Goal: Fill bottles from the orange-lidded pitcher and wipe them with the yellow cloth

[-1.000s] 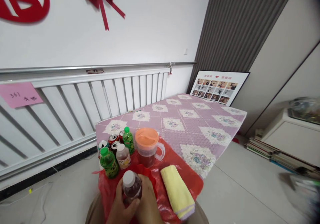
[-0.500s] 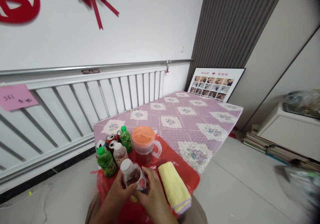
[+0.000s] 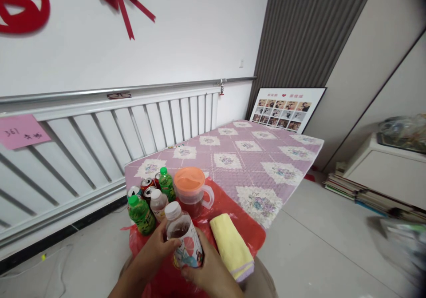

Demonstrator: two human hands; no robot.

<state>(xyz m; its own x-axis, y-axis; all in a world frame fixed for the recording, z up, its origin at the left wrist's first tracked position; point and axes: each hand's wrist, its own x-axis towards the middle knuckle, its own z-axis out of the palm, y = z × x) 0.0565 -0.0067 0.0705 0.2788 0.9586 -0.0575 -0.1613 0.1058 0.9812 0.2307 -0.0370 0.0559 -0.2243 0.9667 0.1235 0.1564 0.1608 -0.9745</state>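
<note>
Here I am, both hands on it: my left hand (image 3: 159, 244) wraps one side of the clear bottle (image 3: 189, 244), thumb across the label, while my right hand (image 3: 211, 264) clasps the other side lower down. Fingers closed on the plastic, both sets – the bottle sits between my palms, over the red plastic sheet (image 3: 249, 224), its white cap leaning up and to the left. Just right of my right hand lies a folded yellow cloth (image 3: 231, 244). Past my left hand, a green bottle (image 3: 142, 216) and a white-capped bottle (image 3: 158, 204) stand side by side; right behind the held bottle, a pitcher (image 3: 189, 180) with an orange lid. Farther back, drink cans (image 3: 148, 184) bunch up beside a second green bottle (image 3: 167, 184). Then the flowered tablecloth (image 3: 226, 160) stretches away – white radiator (image 3: 115, 131) along the wall, a photo board (image 3: 288, 109) at the far end.
</note>
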